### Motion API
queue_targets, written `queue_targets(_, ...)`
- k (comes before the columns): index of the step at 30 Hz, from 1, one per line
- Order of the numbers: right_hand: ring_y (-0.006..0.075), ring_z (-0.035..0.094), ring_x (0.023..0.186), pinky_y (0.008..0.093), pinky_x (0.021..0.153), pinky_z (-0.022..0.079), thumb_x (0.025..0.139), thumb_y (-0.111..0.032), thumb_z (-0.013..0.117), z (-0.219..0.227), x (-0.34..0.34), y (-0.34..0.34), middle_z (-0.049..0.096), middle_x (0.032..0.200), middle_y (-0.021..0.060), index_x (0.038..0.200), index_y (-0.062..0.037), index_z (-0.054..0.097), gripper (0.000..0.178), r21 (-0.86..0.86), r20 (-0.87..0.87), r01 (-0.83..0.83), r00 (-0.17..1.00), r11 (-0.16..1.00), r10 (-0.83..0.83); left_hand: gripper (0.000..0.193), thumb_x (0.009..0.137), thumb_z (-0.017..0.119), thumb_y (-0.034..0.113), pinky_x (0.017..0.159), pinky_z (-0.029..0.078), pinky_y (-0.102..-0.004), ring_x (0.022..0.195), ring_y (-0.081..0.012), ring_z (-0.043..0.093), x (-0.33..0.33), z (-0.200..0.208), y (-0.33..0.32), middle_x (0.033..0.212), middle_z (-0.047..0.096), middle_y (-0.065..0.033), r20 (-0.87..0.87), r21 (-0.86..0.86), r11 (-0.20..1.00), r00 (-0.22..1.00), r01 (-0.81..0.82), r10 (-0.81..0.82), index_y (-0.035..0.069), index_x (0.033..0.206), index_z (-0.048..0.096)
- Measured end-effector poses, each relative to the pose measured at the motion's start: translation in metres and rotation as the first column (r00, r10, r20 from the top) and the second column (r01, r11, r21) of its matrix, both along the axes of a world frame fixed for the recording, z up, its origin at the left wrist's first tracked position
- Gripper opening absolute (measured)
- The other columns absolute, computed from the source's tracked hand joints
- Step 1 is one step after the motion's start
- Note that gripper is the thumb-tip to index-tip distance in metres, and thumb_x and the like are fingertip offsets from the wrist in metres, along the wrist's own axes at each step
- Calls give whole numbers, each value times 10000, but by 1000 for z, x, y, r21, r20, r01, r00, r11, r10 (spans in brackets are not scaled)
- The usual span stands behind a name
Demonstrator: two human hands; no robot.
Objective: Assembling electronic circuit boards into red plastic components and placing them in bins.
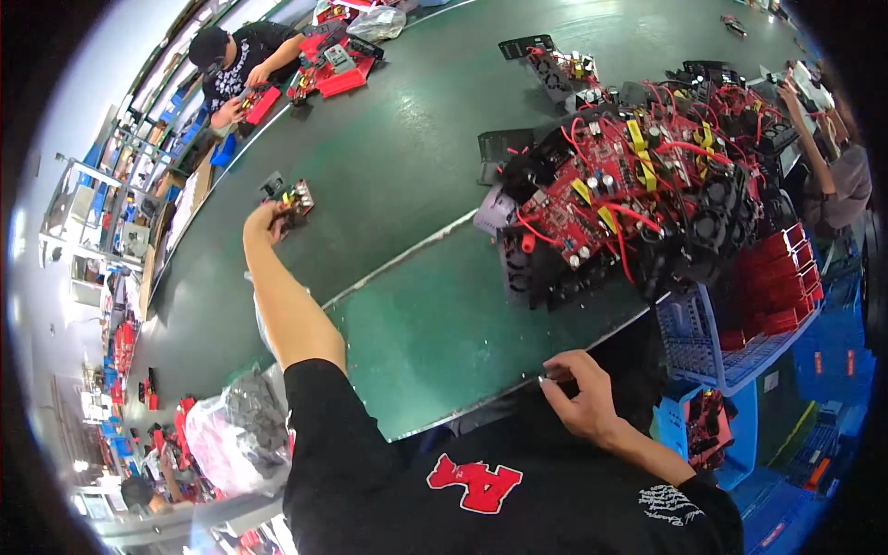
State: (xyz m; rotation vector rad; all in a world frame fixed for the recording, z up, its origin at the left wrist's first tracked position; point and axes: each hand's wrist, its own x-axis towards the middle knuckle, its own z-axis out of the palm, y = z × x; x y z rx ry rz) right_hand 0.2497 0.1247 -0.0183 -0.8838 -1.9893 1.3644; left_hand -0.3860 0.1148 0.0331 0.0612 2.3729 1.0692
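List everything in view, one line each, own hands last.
Table: one, dark green, across the middle.
Board pile: one heap, red boards with black fans and red wires, right of centre.
Crate: one, blue, at the table's right edge, red parts in it.
Bag: one, clear, dark parts inside, lower left.
Co-worker: one, black shirt, far left, handling red boards.
Small board: one, red and black, in the left hand.
Left hand: stretched out, gripping the small board.
Right hand: at the near table edge, pinching something small.
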Motion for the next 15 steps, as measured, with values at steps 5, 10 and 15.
queue_targets(5,137,603,782,266,707,501,810,-56,692,7,7,-20,608,870,68,1027,-21,612,234,-82,-13,-102,995,991,101,191,737,635,253,452,375,-216,452,-96,434,86,49,-40,567,483,21,-41,150,985,994,-91,98,88,673,563)
queue_targets(10,134,593,997,308,893,482,902,-130,654,6,-30,-37,597,1110,78,1210,-6,531,354,-618,-323,-409,911,671,257,386,739,667,328,441,439,-313,474,-164,529,294,53,-69,616,568,-62,-380,56,993,922,100,-71,-50,691,605)
queue_targets(15,193,617,992,358,883,499,866,-213,724,-4,-83,-69,613,1079,100,1281,0,394,572,-856,-478,-471,878,212,21,419,789,700,293,663,503,-398,690,-315,641,412,-67,-111,696,615,-129,-754,264,964,614,-40,233,-65,870,498)
